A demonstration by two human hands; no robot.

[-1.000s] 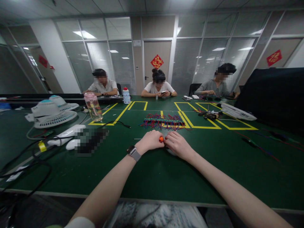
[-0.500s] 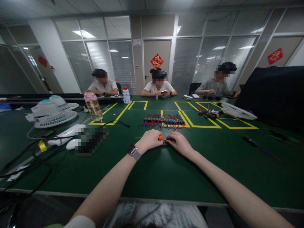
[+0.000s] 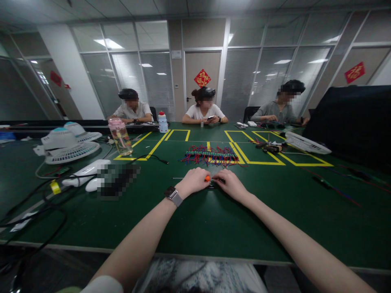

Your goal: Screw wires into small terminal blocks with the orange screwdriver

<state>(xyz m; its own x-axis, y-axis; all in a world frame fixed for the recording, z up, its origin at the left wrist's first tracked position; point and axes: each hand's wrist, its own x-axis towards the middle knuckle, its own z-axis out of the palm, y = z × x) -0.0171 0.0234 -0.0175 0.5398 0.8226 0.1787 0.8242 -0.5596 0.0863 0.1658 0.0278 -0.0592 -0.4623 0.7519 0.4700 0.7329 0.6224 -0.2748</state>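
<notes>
My left hand [image 3: 196,180], with a watch on its wrist, is closed around a screwdriver. The orange handle end [image 3: 207,178] sticks out on the thumb side, and a thin metal shaft [image 3: 177,178] points left past the back of the hand. Just to the right, my right hand [image 3: 229,183] is closed at the fingertips over something small that I cannot make out. Below the fingertips of both hands lies a small dark object [image 3: 211,186], mostly hidden. Beyond the hands, a row of small green circuit boards [image 3: 210,154] with red and blue wires lies on the table.
Wired boards [image 3: 325,183] lie at the right, tools [image 3: 269,147] farther back. Left are fans [image 3: 71,152], a pink-lidded bottle [image 3: 120,136], a white mouse [image 3: 92,185] and black cables [image 3: 45,203]. Three people sit across the green table [image 3: 195,228].
Both hands stay close together and have shifted only slightly. The screwdriver remains in my left hand. The person in the middle has turned their head a little.
</notes>
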